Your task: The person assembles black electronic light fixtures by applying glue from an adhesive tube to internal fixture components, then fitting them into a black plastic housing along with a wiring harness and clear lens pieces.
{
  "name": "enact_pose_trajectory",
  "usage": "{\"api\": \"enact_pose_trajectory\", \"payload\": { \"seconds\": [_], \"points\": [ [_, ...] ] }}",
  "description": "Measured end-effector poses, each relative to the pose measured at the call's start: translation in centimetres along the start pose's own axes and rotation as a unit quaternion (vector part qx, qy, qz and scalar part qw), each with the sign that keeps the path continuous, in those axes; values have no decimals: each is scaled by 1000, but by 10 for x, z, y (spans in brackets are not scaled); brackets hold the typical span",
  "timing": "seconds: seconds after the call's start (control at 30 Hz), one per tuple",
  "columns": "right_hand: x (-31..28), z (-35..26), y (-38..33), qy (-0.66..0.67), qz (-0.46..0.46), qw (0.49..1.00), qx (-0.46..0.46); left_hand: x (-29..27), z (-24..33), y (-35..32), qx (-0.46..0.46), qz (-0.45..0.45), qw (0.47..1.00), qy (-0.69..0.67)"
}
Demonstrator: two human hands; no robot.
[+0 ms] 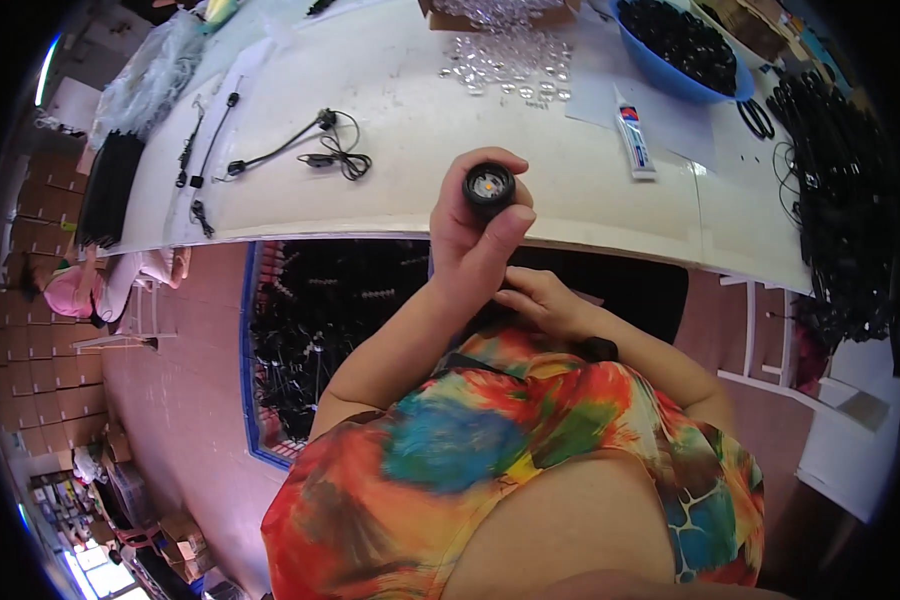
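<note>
Head view: the left hand (467,232) wraps a black cylindrical part (489,186) in the upper middle, best gripped by its sides, leaving the open face uncovered; whether the right hand (555,304), below the desk (400,205) edge, holds anything, I cannot tell.

Wearer's two hands (470,240) (552,302), one black fitting (489,188), one tube (633,142), one blue bowl (665,82)
</note>
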State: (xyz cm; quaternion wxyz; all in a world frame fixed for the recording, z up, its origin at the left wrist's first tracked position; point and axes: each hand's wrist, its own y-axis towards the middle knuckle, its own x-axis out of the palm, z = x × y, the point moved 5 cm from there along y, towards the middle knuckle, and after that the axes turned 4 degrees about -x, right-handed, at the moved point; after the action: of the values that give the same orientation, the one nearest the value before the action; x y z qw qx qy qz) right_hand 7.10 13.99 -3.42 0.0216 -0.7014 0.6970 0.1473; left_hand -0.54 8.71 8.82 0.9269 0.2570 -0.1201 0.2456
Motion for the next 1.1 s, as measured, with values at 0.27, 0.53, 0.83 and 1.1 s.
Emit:
{"api": "enact_pose_trajectory", "payload": {
  "seconds": [0.27, 0.53, 0.83, 1.1],
  "points": [
    [-24, -18, -11, -146, 47, 988, 13, -11, -7, 0, 27, 26, 999, 36],
    [-170, -59, 69, -516, 206, 829, -66, -20, -7, -13, -120, 12, 988, -95],
    [-207, -2, 94, -573, 150, 803, 68, -21, 66, -43, 134, -152, 969, -141],
    [-166, -2, 84, -308, 32, 927, 213, -71, 7, -28, -73, 13, 996, 39]
  ]
}}
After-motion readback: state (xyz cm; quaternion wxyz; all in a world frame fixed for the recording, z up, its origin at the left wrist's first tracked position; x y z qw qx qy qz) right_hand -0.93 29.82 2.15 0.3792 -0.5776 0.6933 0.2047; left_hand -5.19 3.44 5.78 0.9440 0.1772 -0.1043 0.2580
